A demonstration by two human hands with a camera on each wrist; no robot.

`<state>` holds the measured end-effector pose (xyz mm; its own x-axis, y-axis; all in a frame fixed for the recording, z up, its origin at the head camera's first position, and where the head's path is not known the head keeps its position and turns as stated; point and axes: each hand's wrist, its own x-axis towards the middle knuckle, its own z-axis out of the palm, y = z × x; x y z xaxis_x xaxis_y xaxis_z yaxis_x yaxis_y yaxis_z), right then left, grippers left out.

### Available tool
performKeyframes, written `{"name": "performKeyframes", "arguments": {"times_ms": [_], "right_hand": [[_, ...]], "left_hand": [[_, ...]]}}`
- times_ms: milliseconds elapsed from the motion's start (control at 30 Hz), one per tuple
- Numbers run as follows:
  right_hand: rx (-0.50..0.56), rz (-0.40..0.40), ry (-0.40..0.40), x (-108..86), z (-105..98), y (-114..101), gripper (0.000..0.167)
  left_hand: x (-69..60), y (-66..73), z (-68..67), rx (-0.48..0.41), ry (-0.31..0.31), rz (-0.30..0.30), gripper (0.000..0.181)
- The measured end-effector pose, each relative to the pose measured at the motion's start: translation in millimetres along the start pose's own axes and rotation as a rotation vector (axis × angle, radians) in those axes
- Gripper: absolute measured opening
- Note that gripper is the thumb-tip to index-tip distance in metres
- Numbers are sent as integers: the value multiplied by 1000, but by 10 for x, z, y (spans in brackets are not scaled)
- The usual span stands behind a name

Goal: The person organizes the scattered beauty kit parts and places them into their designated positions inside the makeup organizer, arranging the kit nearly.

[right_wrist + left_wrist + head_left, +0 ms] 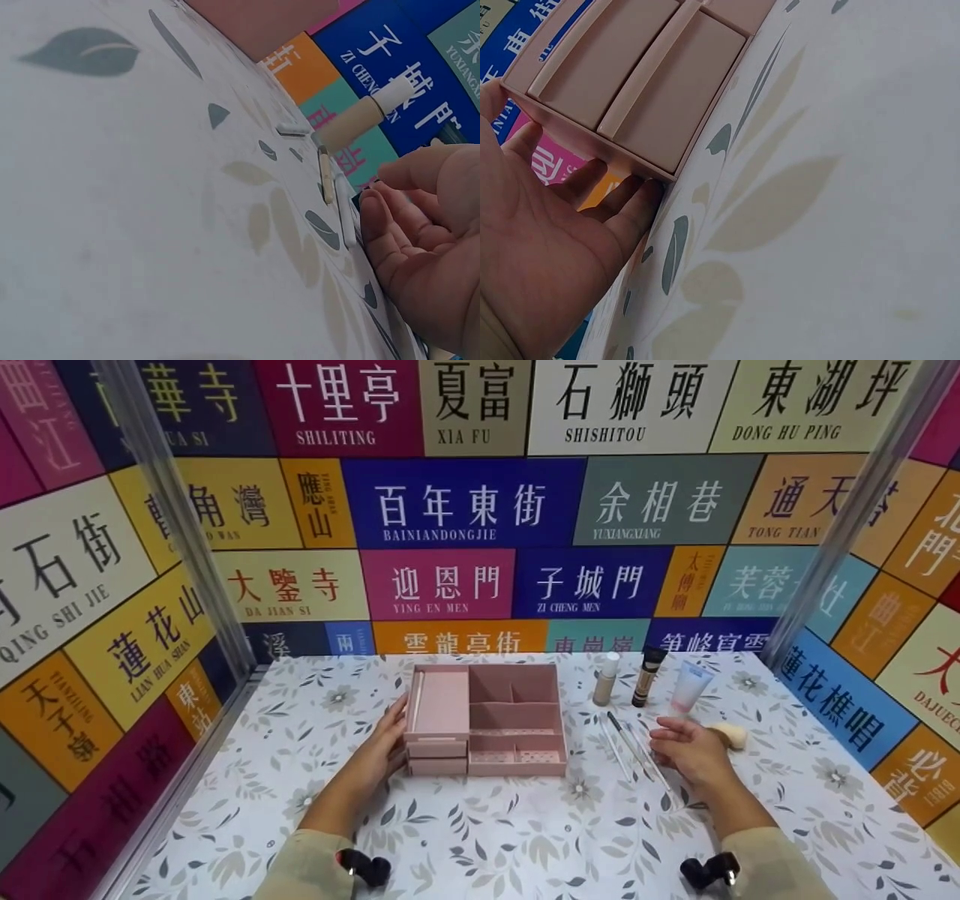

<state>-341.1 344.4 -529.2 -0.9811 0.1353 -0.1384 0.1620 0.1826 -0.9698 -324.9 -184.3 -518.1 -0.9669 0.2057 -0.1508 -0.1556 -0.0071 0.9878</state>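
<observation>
A pink organizer (517, 769) stands on the patterned tabletop, with a lidded section and two small drawers at its left and divided compartments at its right. My left hand (379, 742) touches its left side, fingers extended; in the left wrist view the fingertips of the hand (570, 217) lie along the side beside the drawer fronts (682, 90). My right hand (694, 754) is just right of several slender sticks (622, 746), its fingers loosely bent. In the right wrist view, thumb and fingers of the hand (427, 240) come near each other beside the sticks (345, 210), with nothing visibly held.
Behind the sticks stand a beige bottle with a white cap (605, 682), a black tube (646, 679) and a pale blue and pink tube (691, 686). A cream-coloured item (733, 736) lies right of my right hand. Sign-covered panels (465, 502) surround the table (480, 840).
</observation>
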Motion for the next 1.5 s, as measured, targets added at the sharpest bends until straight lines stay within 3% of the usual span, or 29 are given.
{"name": "performKeyframes", "arguments": {"times_ms": [800,1000,1333,1500], "right_hand": [[-388,-5,-50,-35,-44,-9,63],[-462,-43,-64,-59,-16,-23,63],[-484,-48,-45,-63,1,-31,58],[-378,8,-2,-66,22,-43,55]], "left_hand": [[22,-22,7,-32,-20,20,54],[-2,-11,13,-30,-11,21,51],[-4,-2,11,-26,-9,17,53],[4,-5,1,-21,-15,22,54]]}}
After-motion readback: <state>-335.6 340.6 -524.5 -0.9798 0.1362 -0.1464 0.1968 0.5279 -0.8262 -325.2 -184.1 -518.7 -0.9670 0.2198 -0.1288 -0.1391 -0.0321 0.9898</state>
